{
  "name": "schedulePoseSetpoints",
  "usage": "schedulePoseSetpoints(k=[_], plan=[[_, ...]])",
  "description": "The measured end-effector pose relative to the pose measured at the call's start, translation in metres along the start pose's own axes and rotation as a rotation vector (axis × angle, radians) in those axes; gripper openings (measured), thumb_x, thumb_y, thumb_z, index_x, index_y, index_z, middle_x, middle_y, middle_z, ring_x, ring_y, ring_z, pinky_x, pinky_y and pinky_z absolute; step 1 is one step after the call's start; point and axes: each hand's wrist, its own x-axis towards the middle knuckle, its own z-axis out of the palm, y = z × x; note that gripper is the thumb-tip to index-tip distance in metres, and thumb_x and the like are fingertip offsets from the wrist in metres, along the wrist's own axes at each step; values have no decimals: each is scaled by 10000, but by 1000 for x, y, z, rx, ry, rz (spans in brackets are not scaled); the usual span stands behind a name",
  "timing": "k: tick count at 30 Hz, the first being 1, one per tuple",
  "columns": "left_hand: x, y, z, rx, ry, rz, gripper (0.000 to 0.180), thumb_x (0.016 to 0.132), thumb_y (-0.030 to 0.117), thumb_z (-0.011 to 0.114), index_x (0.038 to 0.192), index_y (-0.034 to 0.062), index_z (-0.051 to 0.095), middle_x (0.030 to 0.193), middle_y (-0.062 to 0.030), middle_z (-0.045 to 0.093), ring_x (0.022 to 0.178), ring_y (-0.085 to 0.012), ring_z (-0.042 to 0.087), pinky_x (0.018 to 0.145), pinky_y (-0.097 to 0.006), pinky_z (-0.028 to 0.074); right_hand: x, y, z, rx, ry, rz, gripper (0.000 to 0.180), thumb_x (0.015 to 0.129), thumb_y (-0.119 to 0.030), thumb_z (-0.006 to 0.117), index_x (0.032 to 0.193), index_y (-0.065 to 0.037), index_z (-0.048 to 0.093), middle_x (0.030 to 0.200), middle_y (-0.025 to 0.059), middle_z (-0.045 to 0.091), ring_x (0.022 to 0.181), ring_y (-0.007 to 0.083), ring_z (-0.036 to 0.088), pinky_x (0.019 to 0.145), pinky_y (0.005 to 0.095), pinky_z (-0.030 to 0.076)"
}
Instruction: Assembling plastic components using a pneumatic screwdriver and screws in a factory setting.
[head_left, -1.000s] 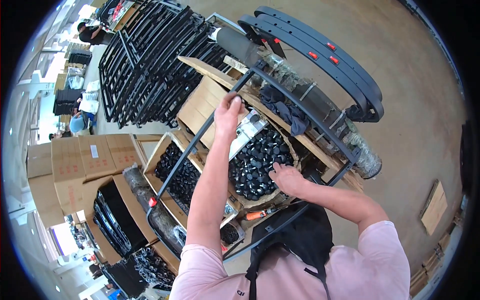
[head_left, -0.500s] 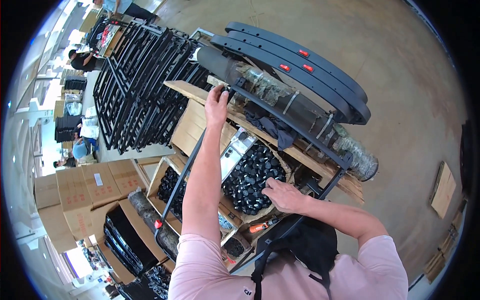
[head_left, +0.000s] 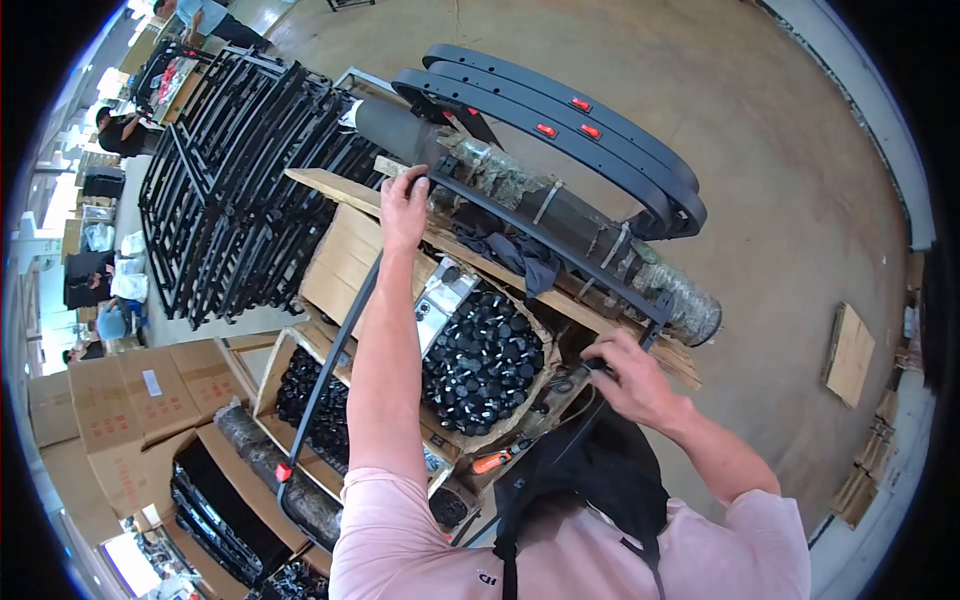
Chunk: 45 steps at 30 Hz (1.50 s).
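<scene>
A black metal tube frame lies across the work area in front of me. At its far left corner my left hand is closed on the frame, and a small dark round piece shows by the thumb. My right hand is raised beside the near right part of the frame, fingers pinched on a small black piece that looks like a screw-in foot. Between my arms, an open carton holds a heap of black screw-in feet with round heads and shiny studs. A silver-grey phone-like device lies at the carton's edge.
Padded rollers and a wooden board lie beyond the frame. Curved dark panels with red clips rest behind them. Stacked black frames and cartons stand left. An orange-handled tool lies near me. People work far left.
My right hand has left the heap of black feet and moved right toward the frame's side, a small black piece at its fingertips. My left hand stays at the frame's far corner.
</scene>
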Motion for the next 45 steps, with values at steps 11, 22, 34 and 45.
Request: schedulePoseSetpoints(k=[11, 22, 34, 45], plan=[[-7, -6, -2, -272, -113, -163, 321, 1031, 141, 623, 1344, 130, 697, 1267, -74, 688, 1086, -172, 662, 995, -338, 524, -39, 23, -42, -221, 316, 294, 340, 884, -26, 715, 1219, -8, 659, 1128, 103, 622, 821, 215, 641, 733, 349, 536], [0, -37, 6, -289, -17, -99, 290, 1101, 194, 484, 1286, 169, 705, 1206, -61, 739, 1178, -216, 674, 1052, -338, 477, -35, 33, -47, -310, 369, 302, 312, 890, -46, 702, 1198, -23, 660, 1067, 105, 623, 849, 229, 651, 780, 365, 552], [-6, -21, 1, -400, 57, -64, 250, 1060, 197, 580, 1268, 201, 720, 1140, -67, 755, 1058, -226, 699, 940, -365, 536, -30, 40, -41, -356, 265, 169, 305, 889, -19, 701, 1191, -24, 657, 1127, 117, 641, 883, 256, 678, 806, 380, 584], [-9, 5, -4, -85, 48, -64, 266, 1040, 291, 610, 1236, 167, 741, 1201, -104, 711, 1113, -278, 689, 975, -389, 523, -19, 33, -38, -632, 131, 295, 316, 920, -156, 745, 1203, -38, 671, 1127, 151, 664, 949, 372, 702, 837, 462, 587]])
